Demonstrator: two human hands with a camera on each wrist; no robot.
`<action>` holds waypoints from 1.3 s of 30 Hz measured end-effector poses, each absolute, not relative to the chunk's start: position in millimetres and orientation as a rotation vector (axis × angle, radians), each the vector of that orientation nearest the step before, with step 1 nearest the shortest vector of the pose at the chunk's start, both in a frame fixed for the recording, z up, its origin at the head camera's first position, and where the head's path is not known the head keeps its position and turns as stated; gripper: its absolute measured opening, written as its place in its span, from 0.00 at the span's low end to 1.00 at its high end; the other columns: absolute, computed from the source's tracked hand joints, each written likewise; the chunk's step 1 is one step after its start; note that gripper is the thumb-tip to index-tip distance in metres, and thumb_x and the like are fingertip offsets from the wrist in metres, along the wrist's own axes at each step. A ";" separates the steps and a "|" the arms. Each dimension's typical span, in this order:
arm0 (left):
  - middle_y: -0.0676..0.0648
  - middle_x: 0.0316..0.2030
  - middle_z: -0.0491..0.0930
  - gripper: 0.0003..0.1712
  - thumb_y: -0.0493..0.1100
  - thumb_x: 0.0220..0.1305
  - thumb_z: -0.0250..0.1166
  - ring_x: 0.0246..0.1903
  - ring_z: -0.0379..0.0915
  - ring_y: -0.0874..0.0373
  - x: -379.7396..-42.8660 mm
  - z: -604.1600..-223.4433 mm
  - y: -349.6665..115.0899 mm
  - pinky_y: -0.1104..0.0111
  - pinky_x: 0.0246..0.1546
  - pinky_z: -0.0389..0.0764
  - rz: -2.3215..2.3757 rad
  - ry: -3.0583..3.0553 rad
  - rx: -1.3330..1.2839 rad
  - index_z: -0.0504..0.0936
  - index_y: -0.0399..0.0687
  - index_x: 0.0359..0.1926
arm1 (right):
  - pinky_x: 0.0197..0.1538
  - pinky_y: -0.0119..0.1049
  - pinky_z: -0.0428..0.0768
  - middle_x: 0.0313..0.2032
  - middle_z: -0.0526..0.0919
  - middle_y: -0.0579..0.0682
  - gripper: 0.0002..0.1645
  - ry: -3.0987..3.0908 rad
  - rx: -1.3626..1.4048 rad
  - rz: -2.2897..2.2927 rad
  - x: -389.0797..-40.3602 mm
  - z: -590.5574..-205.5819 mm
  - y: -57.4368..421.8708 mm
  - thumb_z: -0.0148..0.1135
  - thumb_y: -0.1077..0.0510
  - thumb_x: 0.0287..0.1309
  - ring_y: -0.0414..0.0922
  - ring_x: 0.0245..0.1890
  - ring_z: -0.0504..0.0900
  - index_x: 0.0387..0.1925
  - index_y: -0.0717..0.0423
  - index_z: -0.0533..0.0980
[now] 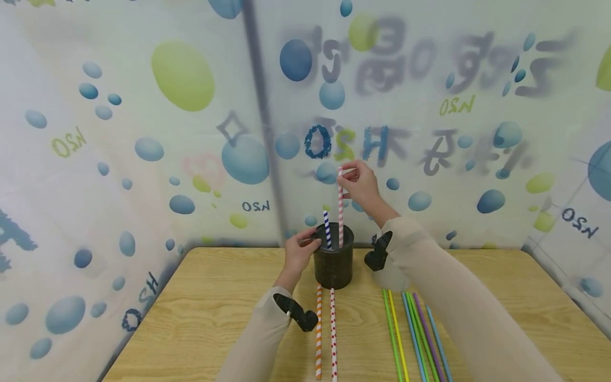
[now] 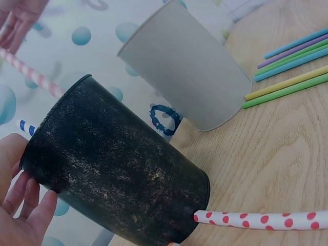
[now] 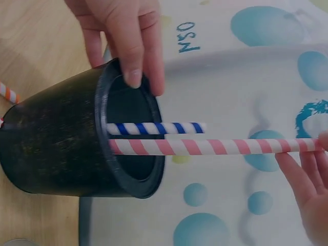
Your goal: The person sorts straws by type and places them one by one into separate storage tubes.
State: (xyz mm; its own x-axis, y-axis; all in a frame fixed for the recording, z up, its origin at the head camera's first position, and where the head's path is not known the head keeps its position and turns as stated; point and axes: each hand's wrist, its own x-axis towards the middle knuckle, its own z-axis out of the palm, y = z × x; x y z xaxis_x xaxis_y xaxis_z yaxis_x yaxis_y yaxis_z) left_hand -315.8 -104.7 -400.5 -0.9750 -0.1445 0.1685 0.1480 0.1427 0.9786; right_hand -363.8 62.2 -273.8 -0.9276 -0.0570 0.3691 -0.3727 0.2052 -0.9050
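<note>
A black cup-shaped container (image 1: 333,268) stands on the table, its rim gripped on the left side by my left hand (image 1: 299,254), thumb over the edge. Above it my right hand (image 1: 361,184) pinches the upper end of a pink-and-white striped paper straw (image 3: 205,147), whose lower end is inside the container. Beside it a blue-and-white striped straw (image 3: 154,128) leans in the container, its lower part hidden. In front of the container lie an orange-and-white striped straw (image 1: 319,334) and a white straw with red dots (image 2: 266,221).
A white container (image 2: 184,66) stands right of the black one, partly behind my right sleeve in the head view. Several plain coloured straws, among them a yellow straw (image 1: 398,334) and a purple straw (image 1: 428,334), lie before it. A patterned curtain (image 1: 229,132) hangs behind the table (image 1: 215,318).
</note>
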 end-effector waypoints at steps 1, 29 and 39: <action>0.39 0.50 0.76 0.19 0.32 0.55 0.64 0.46 0.73 0.46 -315.9 -400.5 -104.6 0.62 0.42 0.78 -1.918 -2.194 -0.012 0.79 0.38 0.50 | 0.32 0.41 0.81 0.36 0.74 0.57 0.17 -2.235 0.402 1.790 -364.1 -277.0 62.6 0.58 0.63 0.58 0.51 0.35 0.77 0.49 0.60 0.69; 0.31 0.51 0.72 0.21 0.30 0.56 0.61 0.47 0.72 0.40 -298.6 -378.4 -104.4 0.60 0.42 0.77 -1.960 -2.200 -0.100 0.74 0.28 0.52 | 0.36 0.42 0.81 0.39 0.76 0.60 0.17 -2.495 0.387 1.856 -362.0 -337.8 57.4 0.59 0.64 0.57 0.54 0.37 0.79 0.48 0.61 0.69; 0.32 0.51 0.72 0.21 0.30 0.56 0.61 0.48 0.71 0.39 -289.7 -371.9 -102.2 0.60 0.44 0.76 -1.958 -2.191 -0.092 0.74 0.28 0.52 | 0.30 0.41 0.81 0.40 0.78 0.62 0.15 -2.561 0.354 1.824 -362.4 -345.3 54.3 0.59 0.62 0.57 0.53 0.35 0.80 0.46 0.61 0.71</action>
State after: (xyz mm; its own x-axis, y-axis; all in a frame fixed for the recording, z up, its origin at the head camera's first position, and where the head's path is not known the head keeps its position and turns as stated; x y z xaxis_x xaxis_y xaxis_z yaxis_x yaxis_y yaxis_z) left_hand -289.7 -102.2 -371.9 -0.9777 -0.0877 0.1906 0.1796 0.1201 0.9764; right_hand -362.4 54.3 -345.3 -0.9747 -0.1938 0.1113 -0.1685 0.3103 -0.9356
